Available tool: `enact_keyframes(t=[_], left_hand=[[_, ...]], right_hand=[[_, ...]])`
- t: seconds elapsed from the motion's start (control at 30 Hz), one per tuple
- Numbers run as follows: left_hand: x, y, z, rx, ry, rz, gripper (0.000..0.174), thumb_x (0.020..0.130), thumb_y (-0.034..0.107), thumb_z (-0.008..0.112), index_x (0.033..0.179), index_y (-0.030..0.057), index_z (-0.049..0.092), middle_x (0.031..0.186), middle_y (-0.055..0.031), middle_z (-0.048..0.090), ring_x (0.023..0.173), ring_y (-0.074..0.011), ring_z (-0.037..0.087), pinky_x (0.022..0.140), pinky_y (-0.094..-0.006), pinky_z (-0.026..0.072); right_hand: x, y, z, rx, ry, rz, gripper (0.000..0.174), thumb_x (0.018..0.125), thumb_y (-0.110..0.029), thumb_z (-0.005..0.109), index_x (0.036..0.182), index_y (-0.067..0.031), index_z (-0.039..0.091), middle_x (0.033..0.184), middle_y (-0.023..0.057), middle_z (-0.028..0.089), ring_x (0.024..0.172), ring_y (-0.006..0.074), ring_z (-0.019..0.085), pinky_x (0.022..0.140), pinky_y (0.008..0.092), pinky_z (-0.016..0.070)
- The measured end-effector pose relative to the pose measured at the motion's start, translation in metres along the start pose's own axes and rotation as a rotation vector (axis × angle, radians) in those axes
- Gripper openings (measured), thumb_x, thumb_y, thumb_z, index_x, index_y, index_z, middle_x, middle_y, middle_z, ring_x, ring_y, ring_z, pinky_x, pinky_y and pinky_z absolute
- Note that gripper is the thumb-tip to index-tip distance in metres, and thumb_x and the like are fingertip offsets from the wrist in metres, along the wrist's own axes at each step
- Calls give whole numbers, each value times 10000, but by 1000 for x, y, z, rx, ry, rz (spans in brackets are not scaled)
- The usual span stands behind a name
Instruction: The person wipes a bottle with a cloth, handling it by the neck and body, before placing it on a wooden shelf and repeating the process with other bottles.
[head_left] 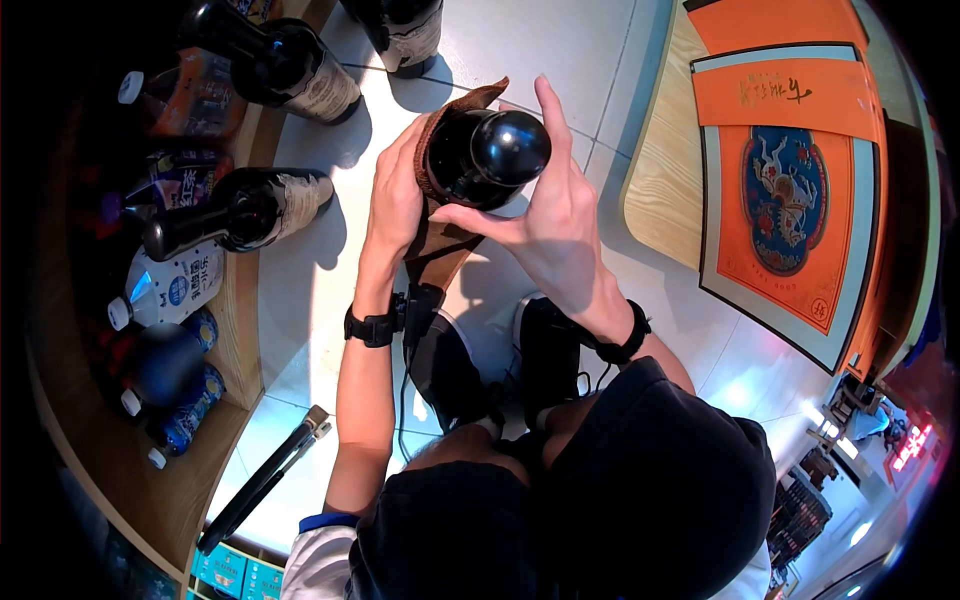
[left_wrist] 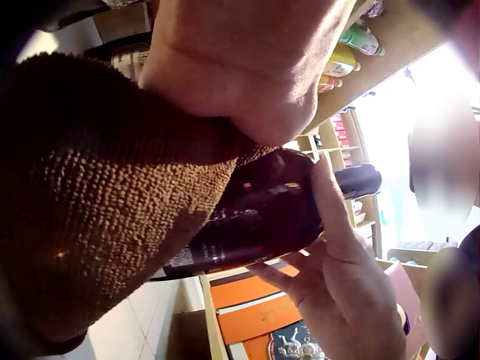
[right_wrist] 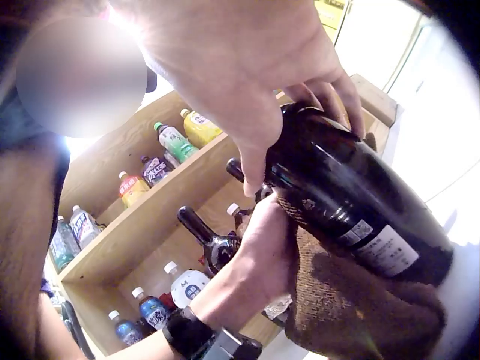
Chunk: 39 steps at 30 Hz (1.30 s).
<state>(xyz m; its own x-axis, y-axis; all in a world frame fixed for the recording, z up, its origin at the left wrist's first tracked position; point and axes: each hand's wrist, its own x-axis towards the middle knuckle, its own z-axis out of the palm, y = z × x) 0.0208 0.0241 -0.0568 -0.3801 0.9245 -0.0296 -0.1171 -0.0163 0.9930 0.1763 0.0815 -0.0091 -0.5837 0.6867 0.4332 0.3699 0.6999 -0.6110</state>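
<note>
A dark glass bottle point(head_left: 508, 146) with a rounded black top is held between both hands, its neck toward the head camera. My left hand point(head_left: 398, 190) grips it through a brown textured cloth point(left_wrist: 127, 180), which hangs down below the hand. My right hand point(head_left: 560, 215) is spread around the bottle's shoulder, thumb on the near side and fingers extended along the other. In the right wrist view the bottle point(right_wrist: 360, 195) shows a white printed label point(right_wrist: 388, 251), with the cloth against its lower side. The left fingers are partly hidden behind the cloth.
Other dark bottles with pale labels stand on the tiled floor at the left point(head_left: 290, 205) and top point(head_left: 408, 40). A wooden shelf point(head_left: 235, 340) of drink bottles lines the left. Orange boxes point(head_left: 840, 180) lie on a light wooden surface point(head_left: 660, 150) at the right.
</note>
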Motion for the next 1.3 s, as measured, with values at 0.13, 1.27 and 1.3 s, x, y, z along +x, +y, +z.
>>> enact_keyframes(t=[0.13, 1.27, 1.3], left_hand=[[-1, -15, -3, -60, 3, -105, 425, 1040, 191, 343, 1209, -108, 592, 1136, -143, 673, 1027, -178, 609, 966, -293, 455], [-27, -68, -3, 357, 59, -348, 458, 1075, 296, 296, 1285, -23, 548, 1215, -263, 637, 1160, -415, 599, 1000, -420, 445], [-27, -64, -3, 357, 59, -347, 458, 1075, 296, 296, 1285, -23, 548, 1215, -263, 637, 1160, -415, 599, 1000, -420, 445]], right_hand=[[-1, 1, 1, -16, 0, -2, 1209, 643, -393, 934, 1508, 86, 238, 1110, 204, 672, 989, 296, 723, 843, 350, 610], [-3, -8, -3, 0, -80, 67, 868, 665, -367, 903, 1271, 117, 514, 1153, 250, 642, 997, 359, 677, 854, 388, 573], [-3, -8, -3, 0, -80, 72, 866, 666, -368, 903, 1270, 117, 515, 1157, 252, 642, 1000, 360, 677, 856, 388, 573]])
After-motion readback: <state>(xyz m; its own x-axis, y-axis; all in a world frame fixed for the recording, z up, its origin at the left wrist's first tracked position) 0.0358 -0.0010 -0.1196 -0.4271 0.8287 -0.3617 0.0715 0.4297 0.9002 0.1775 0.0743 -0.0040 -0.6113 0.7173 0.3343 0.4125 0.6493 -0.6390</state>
